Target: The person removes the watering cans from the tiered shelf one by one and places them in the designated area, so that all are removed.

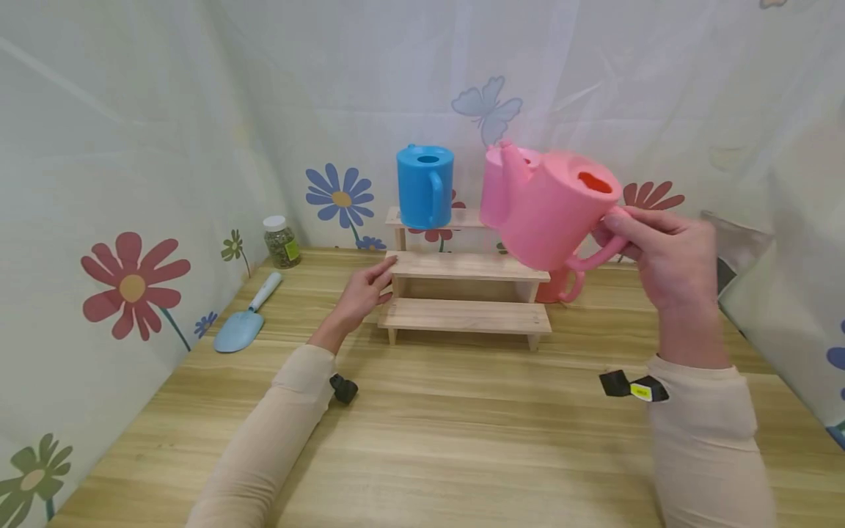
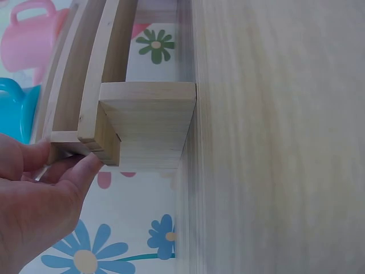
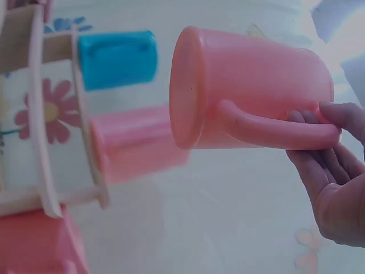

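At mid-step (image 1: 465, 265) edge: L fingers (image 2: 84, 173)

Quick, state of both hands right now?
Left hand: closed, gripping the left end of the wooden shelf.
Right hand: closed, holding the raised pink watering can by its handle.

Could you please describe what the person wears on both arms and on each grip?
A long, plain beige fabric left sleeve and a matching beige fabric right sleeve end near the wrists. A small black attachment shows at the left cuff, and an angular black attachment with a yellow label at the right. The left grip and right grip wear no gloves.
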Demonstrator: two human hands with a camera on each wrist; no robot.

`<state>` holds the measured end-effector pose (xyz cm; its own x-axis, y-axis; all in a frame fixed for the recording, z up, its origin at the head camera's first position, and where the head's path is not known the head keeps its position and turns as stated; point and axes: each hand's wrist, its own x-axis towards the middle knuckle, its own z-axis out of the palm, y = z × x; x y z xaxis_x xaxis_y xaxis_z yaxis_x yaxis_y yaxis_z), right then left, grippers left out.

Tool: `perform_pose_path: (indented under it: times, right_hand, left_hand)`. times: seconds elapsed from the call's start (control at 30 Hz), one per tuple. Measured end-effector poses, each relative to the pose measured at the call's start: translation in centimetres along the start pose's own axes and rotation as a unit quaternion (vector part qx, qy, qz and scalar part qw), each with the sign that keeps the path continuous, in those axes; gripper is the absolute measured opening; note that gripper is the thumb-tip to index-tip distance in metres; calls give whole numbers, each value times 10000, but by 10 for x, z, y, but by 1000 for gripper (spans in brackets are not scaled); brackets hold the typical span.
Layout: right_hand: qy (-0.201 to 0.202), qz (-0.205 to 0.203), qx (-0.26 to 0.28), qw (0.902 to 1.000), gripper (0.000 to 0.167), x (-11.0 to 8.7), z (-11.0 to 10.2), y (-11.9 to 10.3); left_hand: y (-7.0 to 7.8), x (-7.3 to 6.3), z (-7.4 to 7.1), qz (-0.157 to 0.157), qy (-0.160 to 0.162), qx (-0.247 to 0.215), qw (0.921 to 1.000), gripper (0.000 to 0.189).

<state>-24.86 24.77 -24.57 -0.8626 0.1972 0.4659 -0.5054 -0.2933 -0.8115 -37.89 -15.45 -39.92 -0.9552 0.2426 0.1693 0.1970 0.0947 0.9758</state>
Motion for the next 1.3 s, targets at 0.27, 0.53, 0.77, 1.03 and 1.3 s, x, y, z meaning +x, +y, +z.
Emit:
perform_pose_path:
  times: [0.27, 0.53, 0.77, 1.03, 1.3]
  right_hand:
    - [878, -296, 635, 9937, 33, 9, -44, -27]
    - [2212, -121, -611, 9732, 37, 26, -76, -17]
    - [2500, 823, -1718, 9493, 36, 42, -105, 24]
    - [2523, 1661, -2373, 9233, 40, 52, -128, 74]
    - [2230, 2070, -2826, 9097, 36, 53, -139, 117]
  left_hand:
    - [1, 0, 0, -72, -25, 63, 10000, 45]
    - [3, 2, 3, -34, -57, 69, 10000, 45]
    - [3, 0, 0, -185, 14, 69, 9998, 45]
    - [3, 2, 0, -136, -11, 147, 9998, 45]
    - [0, 1, -1, -98, -37, 116, 9999, 45]
